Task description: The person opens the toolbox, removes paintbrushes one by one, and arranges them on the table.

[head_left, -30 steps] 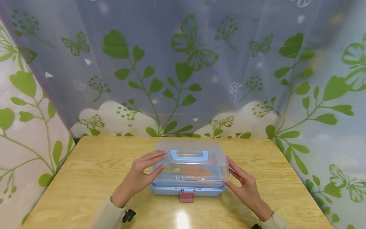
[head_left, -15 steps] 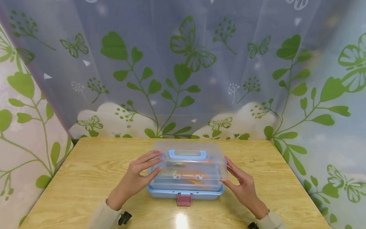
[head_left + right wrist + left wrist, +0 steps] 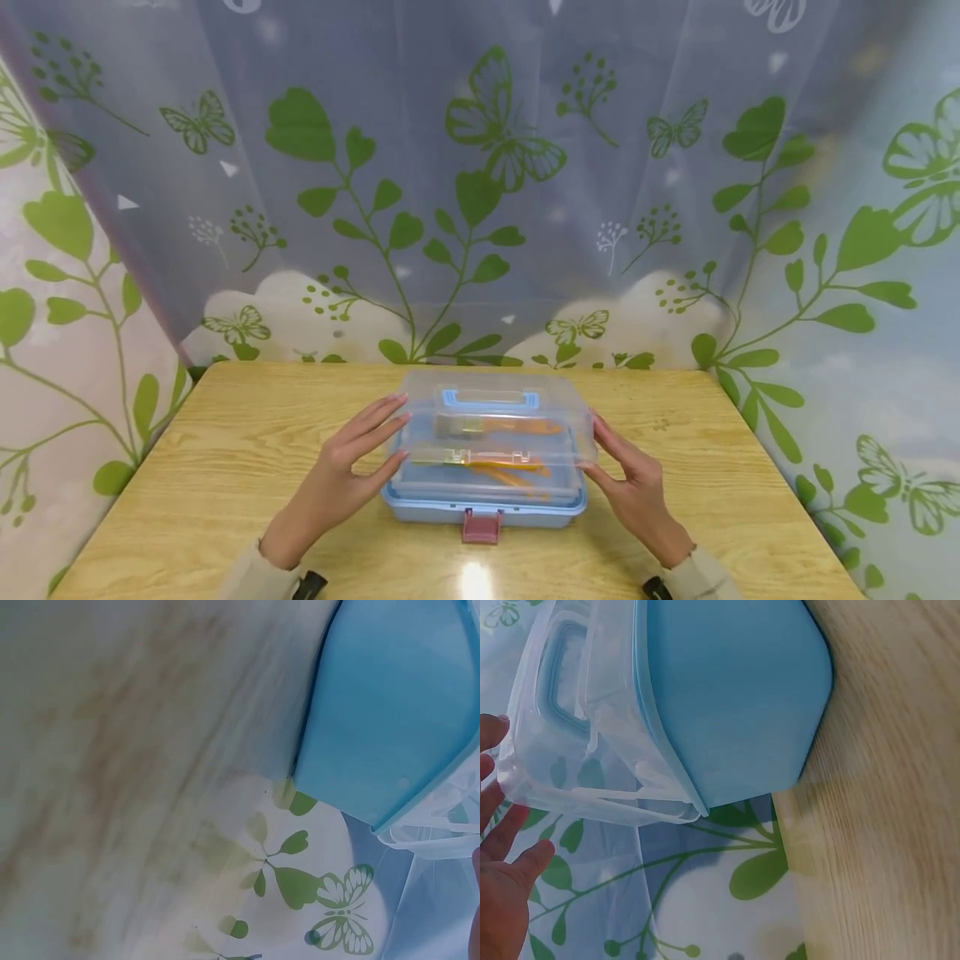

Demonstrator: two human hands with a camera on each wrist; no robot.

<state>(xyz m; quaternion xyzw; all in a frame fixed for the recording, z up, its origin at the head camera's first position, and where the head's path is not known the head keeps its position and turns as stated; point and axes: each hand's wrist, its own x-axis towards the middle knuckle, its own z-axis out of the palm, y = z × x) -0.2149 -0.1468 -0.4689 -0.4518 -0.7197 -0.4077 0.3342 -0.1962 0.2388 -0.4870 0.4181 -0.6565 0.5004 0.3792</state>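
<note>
A light blue storage box (image 3: 427,510) sits on the table, its pink latch (image 3: 481,527) hanging down in front. Its clear lid (image 3: 420,392), with a blue handle (image 3: 491,399), is tilted up at the front. Orange-handled brushes (image 3: 517,427) show through the plastic. My left hand (image 3: 337,467) is at the lid's left side, fingers fairly straight and spread; in the left wrist view, that thumb (image 3: 536,859) stands apart from the lid. My right hand (image 3: 633,483) pinches the lid's right front corner between thumb and fingers. Only a sliver of it enters the right wrist view.
The box stands on a wood-grain table (image 3: 247,442). Behind and beside the table hangs a curtain (image 3: 360,200) printed with green leaves and butterflies.
The lid's front edge has risen, so the orange handles show more clearly. My left hand has slid a little left, its fingertips now nearer the lid's edge. The right hand stays at its corner.
</note>
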